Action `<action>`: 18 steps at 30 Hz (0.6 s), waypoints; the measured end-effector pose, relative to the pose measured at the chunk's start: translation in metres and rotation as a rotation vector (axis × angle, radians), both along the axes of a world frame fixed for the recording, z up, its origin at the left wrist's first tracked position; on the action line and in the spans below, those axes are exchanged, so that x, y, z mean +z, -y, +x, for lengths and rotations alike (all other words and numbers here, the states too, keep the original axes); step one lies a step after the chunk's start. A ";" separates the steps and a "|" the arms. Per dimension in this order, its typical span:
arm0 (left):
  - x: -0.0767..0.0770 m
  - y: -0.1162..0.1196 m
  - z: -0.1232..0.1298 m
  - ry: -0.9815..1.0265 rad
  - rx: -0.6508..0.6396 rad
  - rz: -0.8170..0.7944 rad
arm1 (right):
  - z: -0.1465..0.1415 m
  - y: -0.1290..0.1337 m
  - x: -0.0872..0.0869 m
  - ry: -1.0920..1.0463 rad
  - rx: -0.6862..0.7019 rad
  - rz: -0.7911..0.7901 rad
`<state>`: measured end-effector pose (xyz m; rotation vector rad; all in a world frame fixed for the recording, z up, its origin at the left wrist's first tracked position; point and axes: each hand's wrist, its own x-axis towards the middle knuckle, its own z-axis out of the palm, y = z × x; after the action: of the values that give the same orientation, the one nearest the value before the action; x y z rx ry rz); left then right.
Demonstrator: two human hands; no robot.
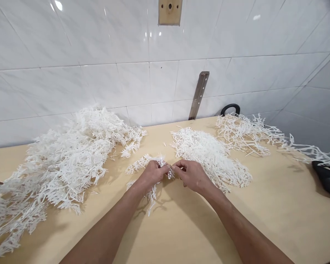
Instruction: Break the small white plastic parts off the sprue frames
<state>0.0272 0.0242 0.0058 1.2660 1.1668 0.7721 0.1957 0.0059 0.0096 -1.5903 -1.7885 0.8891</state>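
My left hand (154,171) is closed around a strand of white, branching, twig-like plastic pieces (152,196). Spiky ends show above its thumb, and a length of the strand hangs below the palm. Thumb and forefinger of my right hand (191,176) are pinched at the right end of this strand, close to the left fingertips. Whatever lies between those right fingertips is too small to make out. Just behind the left hand, a short white sprig (139,165) lies on the wooden table (187,227). A flat pile of short white bits (206,152) spreads beyond my right hand.
A large tangled heap of white branching pieces (79,157) covers the table's left side. Thinner bare white stems (244,132) lie at the back right, by a black looped handle (230,108). Another black object (327,179) sits at the right edge. A metal strip (199,95) leans against the tiled wall.
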 end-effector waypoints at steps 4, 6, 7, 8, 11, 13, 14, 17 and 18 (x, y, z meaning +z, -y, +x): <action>-0.007 -0.002 0.000 -0.040 0.003 0.030 | 0.000 -0.001 -0.003 0.008 -0.015 0.021; -0.007 -0.002 0.000 -0.062 -0.003 0.037 | 0.000 -0.001 -0.004 0.014 -0.022 0.039; -0.005 -0.001 0.000 -0.081 -0.001 0.040 | 0.000 -0.001 -0.004 0.019 -0.025 0.047; -0.004 0.000 0.001 -0.105 0.002 0.046 | 0.000 -0.002 -0.004 0.024 -0.025 0.057; 0.000 0.002 0.002 -0.178 0.021 0.077 | -0.002 -0.002 -0.005 0.044 -0.027 0.087; 0.002 0.003 0.003 -0.219 0.041 0.096 | -0.004 -0.002 -0.005 0.068 -0.039 0.089; 0.002 0.003 0.003 -0.240 0.050 0.100 | -0.004 -0.002 -0.006 0.087 -0.048 0.089; 0.001 0.002 0.004 -0.280 0.057 0.078 | -0.007 -0.001 -0.009 0.186 -0.061 0.151; 0.001 0.002 0.004 -0.261 0.064 0.056 | -0.009 -0.001 -0.012 0.225 -0.053 0.197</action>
<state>0.0308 0.0226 0.0070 1.4121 1.4096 0.7049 0.1870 0.0069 -0.0020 -1.6524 -1.9108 0.5069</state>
